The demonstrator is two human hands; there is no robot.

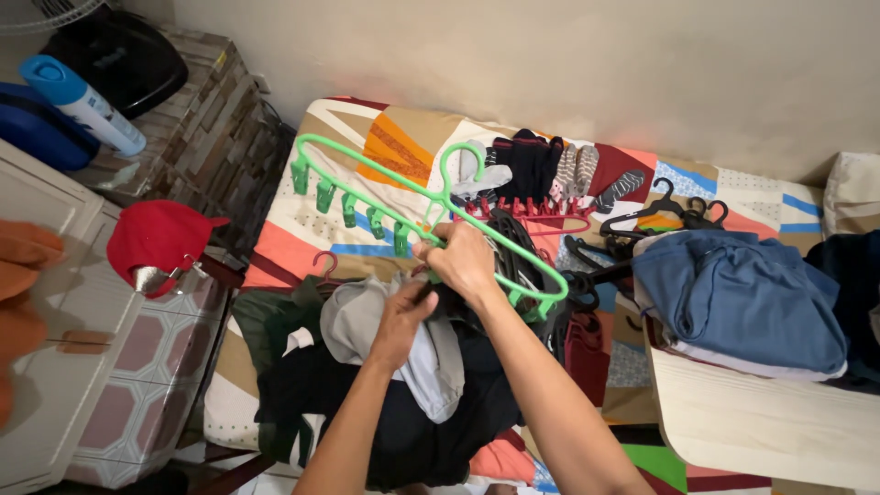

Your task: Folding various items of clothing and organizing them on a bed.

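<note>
Head view: green plastic clip hanger (403, 206), a row of pegs under its bar, held above the patterned bed (302, 229). Long axis upper left to lower right, hook up. Right hand (463, 259) fingers closed around its middle; left hand (403, 316) pinching dark cloth (440, 298).

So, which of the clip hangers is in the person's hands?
The green clip hanger: the right hand grips its bar, the left hand just below. The red clip hanger, holding socks, lies untouched on the bed behind it.
</note>
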